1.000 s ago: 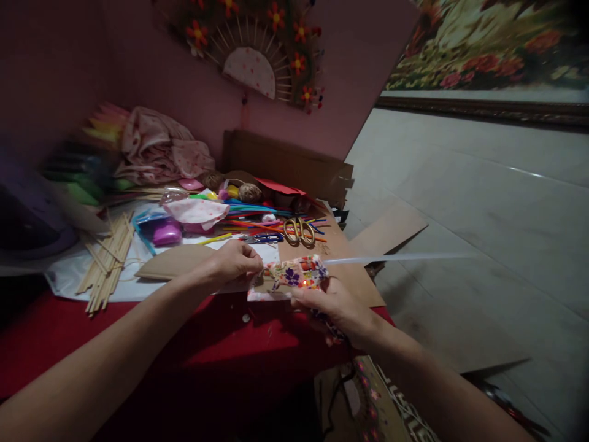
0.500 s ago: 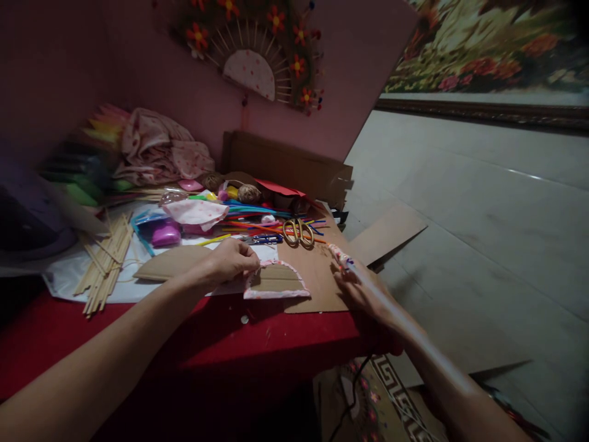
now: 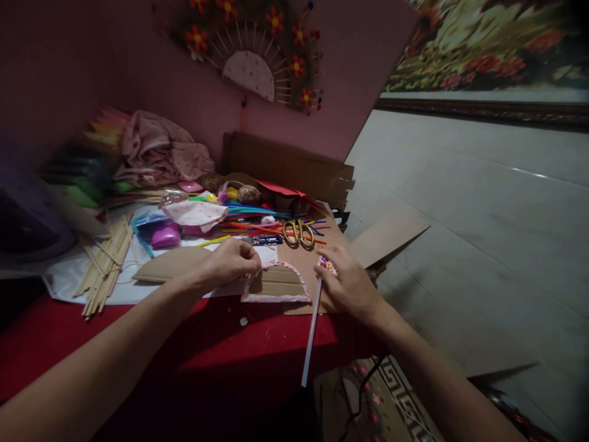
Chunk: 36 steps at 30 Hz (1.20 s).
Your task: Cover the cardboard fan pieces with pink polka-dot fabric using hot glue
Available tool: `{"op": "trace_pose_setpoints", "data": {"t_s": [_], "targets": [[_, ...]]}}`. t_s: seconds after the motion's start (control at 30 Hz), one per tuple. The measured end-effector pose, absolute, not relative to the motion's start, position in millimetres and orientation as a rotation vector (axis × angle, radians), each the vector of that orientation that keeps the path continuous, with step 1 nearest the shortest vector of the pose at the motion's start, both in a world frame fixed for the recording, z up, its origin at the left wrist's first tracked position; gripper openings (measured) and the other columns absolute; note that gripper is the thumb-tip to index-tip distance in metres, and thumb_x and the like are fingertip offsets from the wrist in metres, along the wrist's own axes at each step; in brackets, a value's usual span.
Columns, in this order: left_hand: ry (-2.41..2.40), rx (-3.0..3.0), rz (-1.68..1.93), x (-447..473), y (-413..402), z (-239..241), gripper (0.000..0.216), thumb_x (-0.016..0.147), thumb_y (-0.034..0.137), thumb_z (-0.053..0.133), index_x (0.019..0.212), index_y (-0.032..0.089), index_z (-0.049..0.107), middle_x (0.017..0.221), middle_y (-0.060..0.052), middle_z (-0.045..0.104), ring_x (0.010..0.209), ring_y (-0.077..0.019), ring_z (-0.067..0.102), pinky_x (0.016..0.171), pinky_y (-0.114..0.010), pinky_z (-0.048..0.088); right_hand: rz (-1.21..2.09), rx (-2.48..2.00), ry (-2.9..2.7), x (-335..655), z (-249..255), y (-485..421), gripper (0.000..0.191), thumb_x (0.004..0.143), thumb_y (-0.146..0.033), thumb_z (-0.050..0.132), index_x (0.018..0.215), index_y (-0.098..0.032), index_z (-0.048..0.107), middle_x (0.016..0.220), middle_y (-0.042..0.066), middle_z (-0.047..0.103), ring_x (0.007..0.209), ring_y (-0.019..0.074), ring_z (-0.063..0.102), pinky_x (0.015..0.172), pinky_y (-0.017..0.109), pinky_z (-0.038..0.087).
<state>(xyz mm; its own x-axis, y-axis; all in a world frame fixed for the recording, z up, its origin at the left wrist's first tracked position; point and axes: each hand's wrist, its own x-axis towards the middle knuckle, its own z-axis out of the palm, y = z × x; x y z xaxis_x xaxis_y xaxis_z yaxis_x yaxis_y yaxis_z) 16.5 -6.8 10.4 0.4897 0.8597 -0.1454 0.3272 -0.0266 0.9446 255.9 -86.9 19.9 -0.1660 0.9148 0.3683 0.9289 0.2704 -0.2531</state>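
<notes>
With fingers pinched together, my left hand [image 3: 237, 259] grips the upper left edge of a cardboard half-circle [image 3: 280, 280]. Folded pink-and-white fabric lines its border, and bare brown cardboard shows in the middle. My right hand [image 3: 347, 279] is closed around a glue gun [image 3: 327, 265] with a colourful pattern, mostly covered by the fingers. From its back end a long translucent glue stick [image 3: 311, 341] points down toward me. The gun is to the right of the half-circle, apart from it. Another plain cardboard half-circle [image 3: 161, 264] lies partly behind my left forearm.
Gold-handled scissors [image 3: 298, 234] and blue-handled snippers [image 3: 267, 240] lie behind the work. Wooden sticks [image 3: 103, 270] are piled at left. Pipe cleaners, twine balls and folded fabric [image 3: 161, 147] fill the back. A black cord [image 3: 363, 387] hangs below the red table edge [image 3: 276, 350].
My right hand has moved left and turned, bringing the glue gun closer to the half-circle; its glue stick now points down toward me. My left hand stays nearly still on the edge.
</notes>
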Motion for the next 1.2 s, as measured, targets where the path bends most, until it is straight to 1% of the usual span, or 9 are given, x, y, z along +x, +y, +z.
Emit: {"op": "trace_pose_setpoints", "data": {"t_s": [0.17, 0.27, 0.37, 0.47, 0.57, 0.73, 0.87, 1.0, 1.2], "targets": [[1.032, 1.653, 0.561, 16.9, -8.9, 14.3, 0.006, 0.056, 0.02, 0.057, 0.055, 0.014, 0.057, 0.047, 0.003, 0.051, 0.042, -0.0067, 0.038, 0.042, -0.02, 0.024, 0.675, -1.353, -2.241, 224.4, 18.0, -50.2, 0.028, 0.085, -0.026, 0.052, 0.112, -0.02, 0.06, 0.108, 0.007, 0.061, 0.098, 0.0192, 0.055, 0.086, 0.036, 0.043], [1.035, 1.667, 0.558, 14.9, -10.7, 18.3, 0.006, 0.058, 0.02, 0.058, 0.056, 0.014, 0.058, 0.047, 0.004, 0.05, 0.041, -0.0064, 0.037, 0.041, -0.02, 0.024, 1.096, -1.315, -2.121, 222.1, 17.3, -36.6, 0.022, 0.083, -0.029, 0.055, 0.1, -0.017, 0.063, 0.088, 0.002, 0.062, 0.078, 0.0136, 0.056, 0.071, 0.027, 0.044], [0.935, 1.663, 0.613, 11.8, -11.2, 20.6, 0.013, 0.062, 0.026, 0.063, 0.06, 0.014, 0.059, 0.052, 0.002, 0.054, 0.046, -0.0084, 0.043, 0.045, -0.021, 0.03, 1.264, -1.319, -1.921, 221.3, 26.1, -39.7, 0.022, 0.079, -0.035, 0.059, 0.084, -0.014, 0.064, 0.073, -0.001, 0.058, 0.066, 0.0106, 0.051, 0.061, 0.022, 0.039], [0.804, 1.517, 0.796, 10.2, -10.8, 19.7, 0.023, 0.072, 0.037, 0.061, 0.071, 0.014, 0.061, 0.064, -0.001, 0.061, 0.057, -0.0108, 0.051, 0.054, -0.022, 0.038, 1.258, -1.309, -1.735, 217.8, 38.3, -52.5, 0.024, 0.076, -0.037, 0.062, 0.085, -0.014, 0.063, 0.076, 0.0, 0.06, 0.068, 0.0111, 0.053, 0.064, 0.023, 0.04], [0.758, 1.352, 0.822, 11.4, -11.3, 16.7, 0.026, 0.073, 0.038, 0.064, 0.081, 0.014, 0.062, 0.068, 0.0, 0.06, 0.057, -0.0092, 0.051, 0.054, -0.021, 0.037, 1.133, -1.299, -1.72, 213.6, 46.6, -63.7, 0.024, 0.078, -0.034, 0.06, 0.091, -0.015, 0.064, 0.085, 0.003, 0.064, 0.077, 0.0137, 0.056, 0.067, 0.025, 0.042], [0.706, 1.322, 0.714, 14.4, -14.5, 13.3, 0.033, 0.073, 0.044, 0.065, 0.065, 0.013, 0.058, 0.059, 0.003, 0.052, 0.052, -0.0073, 0.042, 0.051, -0.021, 0.03, 0.9, -1.328, -1.757, 209.5, 50.9, -71.6, 0.02, 0.081, -0.029, 0.057, 0.094, -0.016, 0.066, 0.092, 0.004, 0.067, 0.085, 0.0164, 0.059, 0.074, 0.027, 0.044], [0.717, 1.327, 0.735, 14.7, -15.4, 14.9, 0.036, 0.074, 0.047, 0.064, 0.066, 0.012, 0.061, 0.058, 0.002, 0.053, 0.052, -0.0078, 0.042, 0.052, -0.022, 0.031, 0.848, -1.355, -1.723, 209.0, 51.1, -74.5, 0.02, 0.081, -0.028, 0.056, 0.094, -0.015, 0.066, 0.091, 0.004, 0.068, 0.083, 0.0166, 0.06, 0.073, 0.028, 0.045], [0.695, 1.403, 0.726, 14.7, -15.2, 15.9, 0.037, 0.072, 0.044, 0.066, 0.055, 0.012, 0.056, 0.051, 0.003, 0.048, 0.049, -0.0067, 0.038, 0.049, -0.022, 0.028, 0.79, -1.332, -1.764, 208.0, 51.4, -78.7, 0.02, 0.082, -0.026, 0.056, 0.096, -0.017, 0.067, 0.094, 0.004, 0.069, 0.086, 0.0169, 0.061, 0.077, 0.029, 0.046], [0.64, 1.414, 0.713, 13.2, -17.4, 17.3, 0.03, 0.071, 0.039, 0.069, 0.06, 0.012, 0.06, 0.05, 0.003, 0.051, 0.045, -0.0065, 0.041, 0.044, -0.021, 0.028, 0.677, -1.339, -1.753, 202.7, 54.9, -84.1, 0.018, 0.082, -0.024, 0.057, 0.094, -0.017, 0.069, 0.093, 0.005, 0.07, 0.085, 0.0175, 0.062, 0.077, 0.031, 0.047]]}}
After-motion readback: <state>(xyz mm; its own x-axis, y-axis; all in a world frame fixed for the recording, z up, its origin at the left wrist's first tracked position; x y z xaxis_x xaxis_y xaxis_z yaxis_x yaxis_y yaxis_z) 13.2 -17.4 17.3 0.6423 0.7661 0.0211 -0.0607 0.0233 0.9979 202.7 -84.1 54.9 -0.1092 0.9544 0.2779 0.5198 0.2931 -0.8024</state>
